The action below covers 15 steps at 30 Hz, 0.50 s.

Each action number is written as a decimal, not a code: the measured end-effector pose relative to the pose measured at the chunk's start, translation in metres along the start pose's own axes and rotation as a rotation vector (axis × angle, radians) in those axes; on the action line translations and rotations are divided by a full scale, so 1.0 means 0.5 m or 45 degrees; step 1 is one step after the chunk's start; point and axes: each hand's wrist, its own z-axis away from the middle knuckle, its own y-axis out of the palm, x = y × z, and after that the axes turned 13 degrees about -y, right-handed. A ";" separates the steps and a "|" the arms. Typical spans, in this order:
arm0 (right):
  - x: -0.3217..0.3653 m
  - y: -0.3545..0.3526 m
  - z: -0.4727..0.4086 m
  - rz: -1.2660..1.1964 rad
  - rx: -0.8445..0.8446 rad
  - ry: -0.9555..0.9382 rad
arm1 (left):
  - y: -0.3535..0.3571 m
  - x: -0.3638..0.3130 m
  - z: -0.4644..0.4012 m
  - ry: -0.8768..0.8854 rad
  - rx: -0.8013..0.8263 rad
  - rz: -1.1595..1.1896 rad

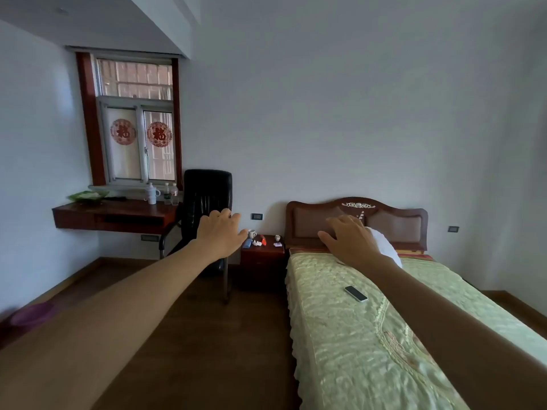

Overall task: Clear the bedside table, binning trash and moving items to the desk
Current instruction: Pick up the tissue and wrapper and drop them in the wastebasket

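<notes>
Approach step: both hands, left (220,233) and right (349,241), outstretched, grips loose and empty; next, walk to the cluttered bedside counter (262,251) at 12 o'clock.

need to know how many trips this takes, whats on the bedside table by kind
white mug: 1
blue flat item: 1
crumpled white paper: 1
red-orange item: 1
small pale item at the back: 1
small purple-white item: 1
total: 6, all on the bedside table; too small to identify further

"福" on both window decals (122,132)
</notes>
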 end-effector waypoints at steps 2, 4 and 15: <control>-0.011 0.008 -0.011 0.000 -0.008 0.021 | 0.009 -0.007 -0.015 -0.003 0.016 -0.030; -0.025 0.023 -0.028 0.004 0.009 0.027 | 0.029 -0.013 -0.036 0.014 0.012 -0.033; -0.063 0.180 -0.232 -0.011 0.049 0.036 | 0.166 0.004 -0.254 0.025 0.035 -0.038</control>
